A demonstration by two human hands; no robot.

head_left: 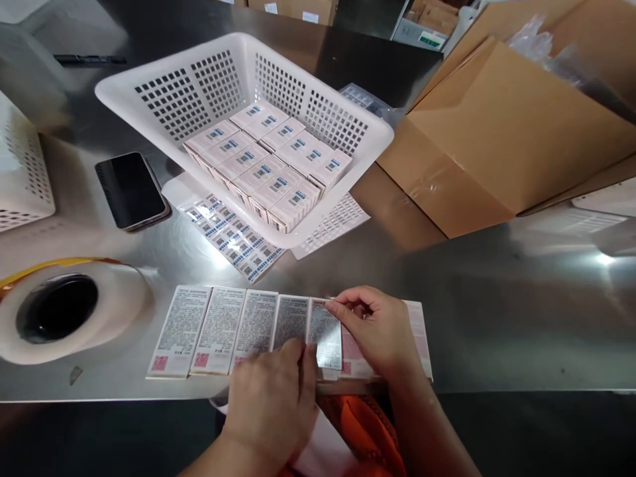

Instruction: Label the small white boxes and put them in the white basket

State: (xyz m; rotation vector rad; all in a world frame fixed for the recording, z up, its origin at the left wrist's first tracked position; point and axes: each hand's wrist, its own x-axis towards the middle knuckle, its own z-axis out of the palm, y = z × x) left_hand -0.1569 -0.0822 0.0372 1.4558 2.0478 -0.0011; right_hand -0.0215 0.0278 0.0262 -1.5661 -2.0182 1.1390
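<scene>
While the row of small cartons (218,329) lies side by side at the near edge of the steel table (497,318), both hands rest on its right part. Each carton's long axis runs away from the person. The left hand (273,397) presses flat, fingers loosely curled; the right hand (380,328) pinches a label (325,331) on one carton.

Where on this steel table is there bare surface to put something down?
Bare steel lies right of the row of white printed cartons, below the brown cardboard box. A narrower strip runs between that row and the label sheets. The left is crowded: black phone, white tape roll, white plastic basket.
</scene>
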